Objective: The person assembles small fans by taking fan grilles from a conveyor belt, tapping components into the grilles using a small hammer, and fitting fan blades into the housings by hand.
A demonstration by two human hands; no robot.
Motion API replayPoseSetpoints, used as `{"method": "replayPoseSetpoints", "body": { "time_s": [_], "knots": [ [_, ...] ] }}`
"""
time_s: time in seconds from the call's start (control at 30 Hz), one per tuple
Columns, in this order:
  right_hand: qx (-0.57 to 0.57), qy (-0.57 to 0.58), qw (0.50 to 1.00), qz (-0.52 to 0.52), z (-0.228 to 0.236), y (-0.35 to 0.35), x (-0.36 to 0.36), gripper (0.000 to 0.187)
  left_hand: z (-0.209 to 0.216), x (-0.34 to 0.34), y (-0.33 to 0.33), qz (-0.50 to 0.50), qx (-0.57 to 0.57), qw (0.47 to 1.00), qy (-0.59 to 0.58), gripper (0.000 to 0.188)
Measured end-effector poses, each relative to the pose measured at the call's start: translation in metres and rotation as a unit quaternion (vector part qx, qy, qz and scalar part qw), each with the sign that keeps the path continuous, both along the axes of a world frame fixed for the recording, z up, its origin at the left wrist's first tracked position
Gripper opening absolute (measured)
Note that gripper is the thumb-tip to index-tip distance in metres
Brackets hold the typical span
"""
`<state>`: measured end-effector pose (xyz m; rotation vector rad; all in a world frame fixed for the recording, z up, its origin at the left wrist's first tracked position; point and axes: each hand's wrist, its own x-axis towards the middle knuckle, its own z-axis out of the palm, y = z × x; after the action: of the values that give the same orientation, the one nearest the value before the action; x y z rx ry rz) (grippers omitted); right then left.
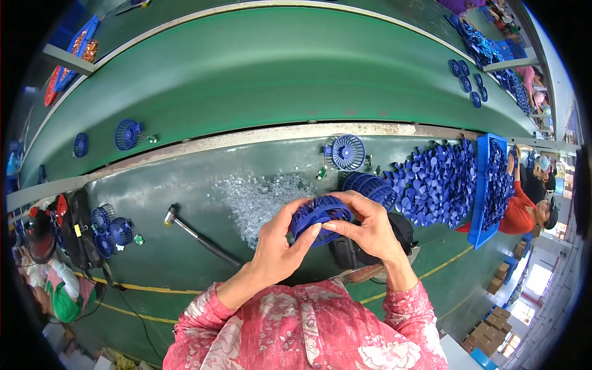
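Between both hands, close in front of my chest, is a round blue slotted fan housing point(320, 214). My left hand point(279, 243) grips its left side, with the thumb on the near rim. Around its right side my right hand point(369, 227) is closed, its thumb pressed near the other thumb. Just beyond the right hand lie more blue fan housings point(370, 188). One housing point(346, 152) with small green circuit boards beside it lies against the far edge of the bench. A spread of small clear plastic pieces point(262, 194) lies beyond my left hand.
A hammer point(200, 236) lies on the bench to the left. To the right are a heap of blue round caps point(431, 182) and a blue tray point(478, 203). Beyond the bench runs a green conveyor belt point(277, 74) carrying housings. A person in red point(518, 206) stands at right.
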<state>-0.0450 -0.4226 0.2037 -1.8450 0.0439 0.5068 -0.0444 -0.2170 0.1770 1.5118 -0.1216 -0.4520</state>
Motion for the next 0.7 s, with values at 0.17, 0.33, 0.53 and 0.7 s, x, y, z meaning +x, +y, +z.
{"method": "replayPoseSetpoints", "body": {
  "time_s": [0.17,0.33,0.53,0.7],
  "knots": [
    [-0.232,-0.308,0.923,0.001,0.012,0.013,-0.009,0.061,0.002,0.0,-0.001,0.03,0.044,0.998,0.036,0.041],
    [-0.15,-0.245,0.956,-0.066,0.007,0.022,-0.006,0.068,0.006,0.001,0.001,0.015,0.094,0.995,0.035,0.04],
    [-0.025,-0.036,0.999,0.008,-0.005,0.007,0.001,0.052,0.0,0.0,0.007,0.0,0.066,0.997,-0.046,0.038],
    [-0.029,-0.079,0.996,0.005,-0.005,0.014,0.003,0.048,-0.001,-0.001,0.01,0.006,0.111,0.987,-0.119,0.036]
  ]
}}
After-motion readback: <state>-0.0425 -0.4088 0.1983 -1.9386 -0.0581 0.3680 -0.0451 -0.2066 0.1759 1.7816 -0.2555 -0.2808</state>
